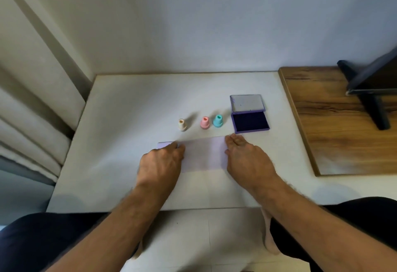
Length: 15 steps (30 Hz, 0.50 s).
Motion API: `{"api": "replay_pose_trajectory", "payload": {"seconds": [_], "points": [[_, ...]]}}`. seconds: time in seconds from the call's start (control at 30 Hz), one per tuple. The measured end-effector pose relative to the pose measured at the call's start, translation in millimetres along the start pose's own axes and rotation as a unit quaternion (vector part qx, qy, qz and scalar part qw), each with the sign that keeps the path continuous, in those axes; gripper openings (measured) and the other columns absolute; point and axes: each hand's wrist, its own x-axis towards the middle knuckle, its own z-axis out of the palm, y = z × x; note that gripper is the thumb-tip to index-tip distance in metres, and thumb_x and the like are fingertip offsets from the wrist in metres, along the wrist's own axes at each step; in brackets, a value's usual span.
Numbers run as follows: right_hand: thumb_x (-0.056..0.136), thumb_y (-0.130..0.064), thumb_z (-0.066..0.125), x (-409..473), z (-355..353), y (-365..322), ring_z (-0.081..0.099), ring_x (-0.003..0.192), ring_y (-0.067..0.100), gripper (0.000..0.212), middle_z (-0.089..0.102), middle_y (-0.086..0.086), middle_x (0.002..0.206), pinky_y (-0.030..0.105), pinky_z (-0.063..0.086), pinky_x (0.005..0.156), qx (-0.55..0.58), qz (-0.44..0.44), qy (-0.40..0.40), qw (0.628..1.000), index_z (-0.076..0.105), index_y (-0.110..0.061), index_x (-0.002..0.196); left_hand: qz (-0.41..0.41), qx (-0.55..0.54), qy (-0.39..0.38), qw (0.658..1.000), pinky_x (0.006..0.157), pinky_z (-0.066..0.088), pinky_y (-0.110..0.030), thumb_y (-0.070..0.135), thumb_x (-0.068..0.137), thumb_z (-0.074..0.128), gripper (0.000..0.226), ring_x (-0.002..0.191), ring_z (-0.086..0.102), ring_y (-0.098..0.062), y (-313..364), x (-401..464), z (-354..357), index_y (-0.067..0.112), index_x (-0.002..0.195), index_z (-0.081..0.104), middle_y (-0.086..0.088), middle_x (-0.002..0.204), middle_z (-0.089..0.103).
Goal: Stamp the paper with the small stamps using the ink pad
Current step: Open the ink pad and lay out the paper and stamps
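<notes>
Paper, a pale lilac rectangular sheet, lies flat on the white bench right in front of us, its long edge running left to right. We have our left hand pressed palm-down on the sheet's left end, fingers loosely curled toward its far corner, gripping nothing. Our right hand rests flat on the sheet's right end, fingers stretched forward and together, also holding nothing.

Just beyond the paper's far edge we see three small plastic stamps standing upright in a row: a cream stamp to the left, a pink stamp in the middle, and a teal stamp just beside the pink one. To their right sits the purple ink pad, its case open, the dark blue pad facing up and the grey-lined lid laid back behind it. Our right fingertips lie near the ink pad's front corner, apart from it.

A brown wooden board lies at the right, carrying a black stand.
</notes>
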Motion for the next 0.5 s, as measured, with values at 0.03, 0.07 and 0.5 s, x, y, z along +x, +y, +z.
{"api": "replay_pose_trajectory", "payload": {"seconds": [0.03, 0.07, 0.5], "points": [[0.105, -0.025, 0.027, 0.3, -1.5, 1.8, 0.017, 0.147, 0.015, 0.050, 0.020, 0.005, 0.160, 0.023, 0.009, 0.116, 0.001, 0.004, -0.008, 1.000, 0.016, -0.010, 0.152, -0.007, 0.000, -0.002, 1.000, 0.056, 0.041, -0.024, 0.026, 0.097, 0.041, 0.017, 0.081, 0.066, -0.016, -0.5, -0.1, -0.2, 0.029, 0.102, 0.057, 0.010, 0.099, 0.062], [0.105, -0.025, 0.027, 0.9, -2.7, 2.4, 0.018, 0.147, 0.015, 0.050, 0.021, 0.004, 0.160, 0.023, 0.010, 0.116, 0.002, 0.006, -0.013, 1.000, 0.017, -0.011, 0.152, -0.017, -0.002, -0.002, 1.000, 0.055, 0.040, -0.024, 0.030, 0.098, 0.043, 0.015, 0.081, 0.067, -0.017, -1.7, -0.7, -0.8, 0.028, 0.098, 0.058, 0.009, 0.097, 0.064], [0.103, -0.020, 0.036, 7.9, -15.3, -6.1, 0.045, 0.131, 0.023, 0.042, 0.047, 0.008, 0.145, 0.030, 0.029, 0.110, -0.010, 0.024, -0.031, 0.999, 0.037, -0.009, 0.143, -0.025, 0.044, 0.000, 0.999, 0.074, 0.052, -0.031, 0.052, 0.096, 0.043, 0.044, 0.104, 0.059, -0.019, -20.4, -2.9, -6.5, 0.015, 0.113, 0.056, -0.002, 0.112, 0.058]]}}
